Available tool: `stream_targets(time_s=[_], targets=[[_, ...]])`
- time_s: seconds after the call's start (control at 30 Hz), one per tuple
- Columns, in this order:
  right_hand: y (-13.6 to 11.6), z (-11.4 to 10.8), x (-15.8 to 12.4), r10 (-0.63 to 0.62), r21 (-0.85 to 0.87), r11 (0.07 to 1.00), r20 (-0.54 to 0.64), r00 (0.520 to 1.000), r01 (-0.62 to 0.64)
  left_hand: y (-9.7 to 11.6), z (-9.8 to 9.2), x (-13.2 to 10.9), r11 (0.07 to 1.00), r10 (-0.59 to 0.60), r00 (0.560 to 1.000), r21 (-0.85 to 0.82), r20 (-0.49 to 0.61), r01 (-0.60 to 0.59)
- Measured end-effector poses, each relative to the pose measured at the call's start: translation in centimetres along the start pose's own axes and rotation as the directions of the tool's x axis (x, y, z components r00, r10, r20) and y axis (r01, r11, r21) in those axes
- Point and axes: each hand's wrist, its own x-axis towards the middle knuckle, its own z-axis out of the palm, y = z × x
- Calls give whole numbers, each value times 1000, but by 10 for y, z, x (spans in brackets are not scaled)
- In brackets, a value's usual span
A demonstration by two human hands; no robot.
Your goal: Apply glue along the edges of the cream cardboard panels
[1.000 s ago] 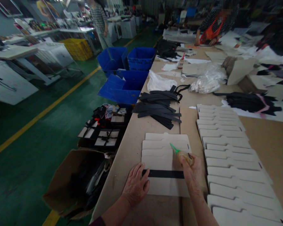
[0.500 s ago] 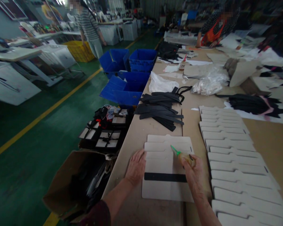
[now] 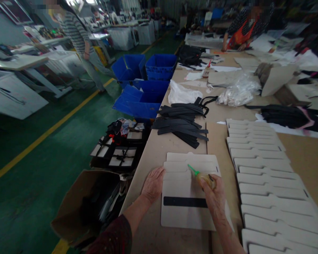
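Note:
My right hand point(image 3: 212, 192) is wrapped around a glue bottle point(image 3: 205, 179) of yellowish colour with a thin green nozzle. The nozzle tip points up and left, over the upper part of a pale board point(image 3: 177, 187). Across this board's lower half runs a black strip point(image 3: 184, 201), its right end behind my right hand. My left hand point(image 3: 154, 181) lies flat at the board's left edge, fingers stretched out and touching it. Another board edge shows behind the top one. Whether glue is coming out is too small to tell.
Overlapping pale boards point(image 3: 270, 183) lie in a long row on the right. Black strips point(image 3: 180, 121) are heaped ahead, near a clear plastic bag point(image 3: 240, 91). Left of the table stand a cardboard box point(image 3: 69, 208) and blue bins point(image 3: 145, 97). A person point(image 3: 75, 35) walks in the aisle; another works at the far end.
The glue bottle's nozzle has moved a little left over the board. My left hand stays at the board's edge. The person in the striped top has moved left in the aisle.

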Motion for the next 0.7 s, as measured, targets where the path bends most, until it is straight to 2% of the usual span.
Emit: stream_targets(time_s=[0.37,0.7], targets=[[-12,33,-18,18,45,999,120,993,-24,0,2,-1,1000,-13,1000,-16,-5,13],[-24,58,-31,-42,87,996,130,991,31,1,-1,-1,999,-27,1000,-47,9,28]])
